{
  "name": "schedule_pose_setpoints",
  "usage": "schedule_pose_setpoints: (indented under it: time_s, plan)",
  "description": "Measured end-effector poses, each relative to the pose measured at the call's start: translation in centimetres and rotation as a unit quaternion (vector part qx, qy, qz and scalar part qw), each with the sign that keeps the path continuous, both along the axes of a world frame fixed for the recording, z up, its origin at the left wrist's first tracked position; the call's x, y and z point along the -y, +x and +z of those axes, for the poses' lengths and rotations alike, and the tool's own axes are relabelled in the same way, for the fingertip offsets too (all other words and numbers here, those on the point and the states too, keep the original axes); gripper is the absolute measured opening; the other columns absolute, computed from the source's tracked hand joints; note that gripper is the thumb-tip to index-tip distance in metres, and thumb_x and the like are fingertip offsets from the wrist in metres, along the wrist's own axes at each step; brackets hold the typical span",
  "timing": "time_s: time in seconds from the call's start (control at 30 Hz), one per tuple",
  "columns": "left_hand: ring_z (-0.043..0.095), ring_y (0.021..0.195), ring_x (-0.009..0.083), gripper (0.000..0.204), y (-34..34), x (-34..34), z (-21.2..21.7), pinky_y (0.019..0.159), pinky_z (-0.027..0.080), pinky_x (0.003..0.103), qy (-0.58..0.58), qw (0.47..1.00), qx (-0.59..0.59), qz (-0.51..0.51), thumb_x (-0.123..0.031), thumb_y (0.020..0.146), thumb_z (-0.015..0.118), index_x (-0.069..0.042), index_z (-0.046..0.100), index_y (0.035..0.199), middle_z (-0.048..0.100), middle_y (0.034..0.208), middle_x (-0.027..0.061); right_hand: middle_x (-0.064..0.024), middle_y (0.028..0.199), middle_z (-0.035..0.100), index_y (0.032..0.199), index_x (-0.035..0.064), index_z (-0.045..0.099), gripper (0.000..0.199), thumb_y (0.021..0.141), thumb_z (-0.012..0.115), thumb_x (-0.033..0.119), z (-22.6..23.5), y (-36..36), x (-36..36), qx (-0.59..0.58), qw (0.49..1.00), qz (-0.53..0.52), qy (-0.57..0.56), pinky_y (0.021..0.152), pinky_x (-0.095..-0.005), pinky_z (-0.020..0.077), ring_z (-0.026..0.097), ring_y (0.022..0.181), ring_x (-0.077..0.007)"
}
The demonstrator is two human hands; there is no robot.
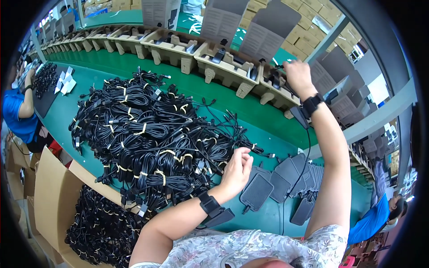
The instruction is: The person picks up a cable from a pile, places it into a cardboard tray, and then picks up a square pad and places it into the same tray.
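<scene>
A large heap of black cable bundles (143, 129), tied with pale bands and showing plugs at their ends, lies on the green table. My left hand (237, 172) is at the heap's right edge, fingers curled inward; whatever they may hold is hidden. Farther off to the right, my right hand (298, 76) reaches over the last moulded pulp tray (268, 96) of a row. Its fingers are bent closed around a small dark item at the tray's far side, too small to name. Black parts lie in this tray beneath the hand.
Flat dark mesh pouches (257, 192) lie overlapping right of my left hand. An open carton (51, 196) of more cable bundles stands at lower left. Grey printed box flaps (223, 20) rise behind the trays. A metal post (366, 118) slants at right. Other people in blue work at both sides.
</scene>
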State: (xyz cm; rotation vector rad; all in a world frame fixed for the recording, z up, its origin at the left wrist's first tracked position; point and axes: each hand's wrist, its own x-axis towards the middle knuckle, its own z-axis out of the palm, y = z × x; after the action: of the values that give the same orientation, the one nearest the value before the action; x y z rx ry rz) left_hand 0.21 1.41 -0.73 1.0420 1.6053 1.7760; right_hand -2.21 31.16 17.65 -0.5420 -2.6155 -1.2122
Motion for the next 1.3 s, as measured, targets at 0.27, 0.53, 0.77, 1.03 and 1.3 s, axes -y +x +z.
schedule_pose_setpoints:
  time_s: [0.27, 0.53, 0.77, 1.03, 1.3]
  plan:
    - [0.057, 0.072, 0.0140, 0.028, 0.4, 0.6, 0.7, 0.063, 0.049, 0.026, -0.012, 1.000, -0.018, 0.011, -0.008, 0.092, 0.051, -0.002, 0.042, 0.118, 0.055, 0.088, 0.0068, -0.0104, 0.084, 0.067, 0.086, 0.0125, 0.069, 0.015, 0.078, 0.058, 0.019, -4.6, -6.8, -2.4, 0.217, 0.970, 0.040, 0.105, 0.065, -0.0388, 0.0480, 0.063, 0.081, -0.0278]
    - [0.056, 0.072, 0.0141, 0.028, 0.5, 0.2, 0.6, 0.062, 0.048, 0.026, -0.009, 0.999, -0.042, 0.019, -0.006, 0.091, 0.052, -0.002, 0.045, 0.117, 0.054, 0.088, 0.0070, -0.0176, 0.097, 0.067, 0.091, 0.0044, 0.069, 0.027, 0.088, 0.048, 0.021, -8.8, -8.1, -4.9, -0.221, 0.909, -0.179, -0.305, 0.077, -0.0440, 0.0520, 0.064, 0.096, -0.0338]
    - [0.056, 0.071, 0.0148, 0.027, 0.3, 0.4, 0.3, 0.061, 0.048, 0.027, -0.006, 0.999, -0.038, 0.024, -0.004, 0.090, 0.052, -0.003, 0.046, 0.116, 0.054, 0.088, 0.0070, -0.0218, 0.094, 0.066, 0.092, 0.0017, 0.067, 0.029, 0.087, 0.047, 0.021, -8.8, -6.1, -4.3, -0.206, 0.907, -0.147, -0.338, 0.079, -0.0453, 0.0506, 0.063, 0.093, -0.0372]
    - [0.055, 0.073, 0.0145, 0.030, 0.3, -0.1, 0.1, 0.061, 0.048, 0.027, 0.003, 0.995, -0.102, 0.017, 0.003, 0.085, 0.053, -0.003, 0.047, 0.114, 0.053, 0.090, 0.0079, -0.0241, 0.093, 0.065, 0.092, 0.0020, 0.066, 0.025, 0.085, 0.045, 0.015, -8.8, -4.7, -5.9, -0.203, 0.933, -0.149, -0.257, 0.079, -0.0473, 0.0497, 0.063, 0.091, -0.0372]
    - [0.059, 0.075, 0.0256, 0.029, 0.2, 0.9, 0.4, 0.064, 0.049, 0.036, -0.017, 0.996, -0.091, 0.014, 0.004, 0.082, 0.052, -0.004, 0.048, 0.110, 0.054, 0.093, 0.0116, -0.0250, 0.099, 0.063, 0.090, 0.0013, 0.066, 0.024, 0.084, 0.045, 0.012, -9.2, -3.4, -5.5, -0.209, 0.911, -0.115, -0.337, 0.077, -0.0452, 0.0510, 0.062, 0.092, -0.0368]
